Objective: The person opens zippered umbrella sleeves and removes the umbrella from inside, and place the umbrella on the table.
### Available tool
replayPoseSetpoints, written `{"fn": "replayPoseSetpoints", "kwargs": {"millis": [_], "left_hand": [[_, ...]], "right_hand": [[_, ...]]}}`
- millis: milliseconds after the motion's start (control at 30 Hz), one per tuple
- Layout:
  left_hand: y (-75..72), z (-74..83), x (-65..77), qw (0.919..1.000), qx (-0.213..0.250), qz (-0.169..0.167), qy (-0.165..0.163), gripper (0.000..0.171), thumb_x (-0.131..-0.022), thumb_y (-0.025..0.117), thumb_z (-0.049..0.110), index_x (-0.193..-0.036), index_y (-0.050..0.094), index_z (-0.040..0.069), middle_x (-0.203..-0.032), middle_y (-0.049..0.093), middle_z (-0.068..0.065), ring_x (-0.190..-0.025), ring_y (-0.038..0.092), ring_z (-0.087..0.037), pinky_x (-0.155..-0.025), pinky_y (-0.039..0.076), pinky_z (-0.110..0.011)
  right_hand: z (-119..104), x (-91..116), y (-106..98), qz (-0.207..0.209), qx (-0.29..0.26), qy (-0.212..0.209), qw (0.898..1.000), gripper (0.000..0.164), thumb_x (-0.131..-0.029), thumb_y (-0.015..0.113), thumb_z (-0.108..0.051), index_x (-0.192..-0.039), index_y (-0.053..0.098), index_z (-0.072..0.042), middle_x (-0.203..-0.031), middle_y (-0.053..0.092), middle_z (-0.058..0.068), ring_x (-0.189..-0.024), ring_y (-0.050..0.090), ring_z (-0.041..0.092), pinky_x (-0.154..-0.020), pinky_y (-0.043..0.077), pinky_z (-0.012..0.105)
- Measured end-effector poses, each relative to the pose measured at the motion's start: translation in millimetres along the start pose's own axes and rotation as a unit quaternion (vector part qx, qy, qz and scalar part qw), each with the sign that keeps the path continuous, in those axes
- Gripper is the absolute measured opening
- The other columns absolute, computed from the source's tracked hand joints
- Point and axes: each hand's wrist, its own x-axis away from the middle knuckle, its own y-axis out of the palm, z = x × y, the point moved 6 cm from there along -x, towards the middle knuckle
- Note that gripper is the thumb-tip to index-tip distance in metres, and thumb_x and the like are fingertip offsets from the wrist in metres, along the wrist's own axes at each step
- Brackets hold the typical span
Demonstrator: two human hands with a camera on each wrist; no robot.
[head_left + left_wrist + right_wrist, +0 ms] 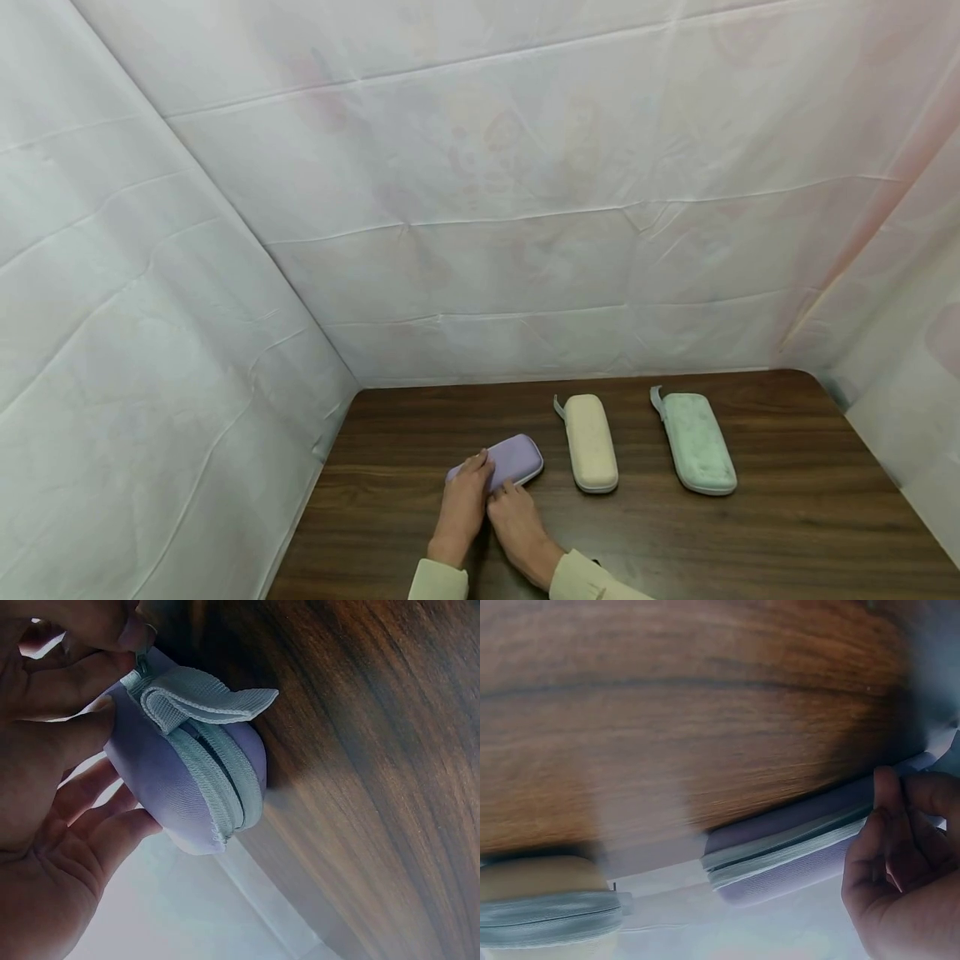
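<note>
A purple zippered hard case (517,458) lies slantwise on the table, its zipper edge towards me. My left hand (462,507) holds it around its left end, fingers over the top. At the near edge, the fingers of my right hand (517,523) pinch the zipper pull (142,663), largely hidden by them in the right wrist view. A grey fabric strap (202,697) sticks out of the case's end in the left wrist view. The zipper (795,844) runs along the side as a grey band with a dark line between its two tapes.
To the right on the dark wooden table (795,517) lie a cream zippered case (590,437) and, farther right, a mint green one (700,442), each with a strap at its far end. Pale cloth walls (480,267) rise behind and at both sides of the table.
</note>
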Motion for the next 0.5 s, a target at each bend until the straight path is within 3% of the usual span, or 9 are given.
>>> {"fn": "replayPoseSetpoints", "kwargs": {"millis": [233, 400, 500], "left_hand": [[-0.8, 1.8, 3.3, 0.9999, -0.003, 0.011, 0.009, 0.033, -0.084, 0.079, -0.007, -0.115, 0.078, 0.0, -0.13, 0.072, -0.018, -0.117, 0.071, -0.033, -0.094, 0.059, -0.045], [-1.0, 1.1, 3.5, 0.9992, -0.015, 0.028, 0.024, 0.031, -0.082, 0.08, -0.007, -0.112, 0.078, 0.001, -0.127, 0.073, -0.017, -0.114, 0.071, -0.032, -0.093, 0.059, -0.045], [-1.3, 0.6, 3.2, 0.9993, -0.016, 0.026, 0.022, 0.03, -0.083, 0.079, -0.006, -0.112, 0.078, 0.001, -0.128, 0.073, -0.016, -0.114, 0.071, -0.032, -0.093, 0.059, -0.045]], "right_hand": [[19.8, -0.5, -2.2, -0.047, -0.052, 0.02, 0.997, 0.014, -0.082, 0.088, -0.022, -0.088, 0.077, -0.016, -0.084, 0.072, -0.002, -0.08, 0.064, 0.015, -0.066, 0.055, 0.03], [45.9, -9.7, -14.7, 0.025, -0.076, 0.007, 0.997, 0.018, -0.08, 0.088, -0.019, -0.089, 0.074, -0.014, -0.083, 0.066, 0.0, -0.076, 0.064, 0.018, -0.064, 0.056, 0.033], [60.8, -15.5, -20.2, 0.041, -0.095, -0.013, 0.994, 0.027, -0.082, 0.088, -0.017, -0.103, 0.073, -0.011, -0.098, 0.065, 0.004, -0.088, 0.065, 0.021, -0.071, 0.057, 0.037]]}}
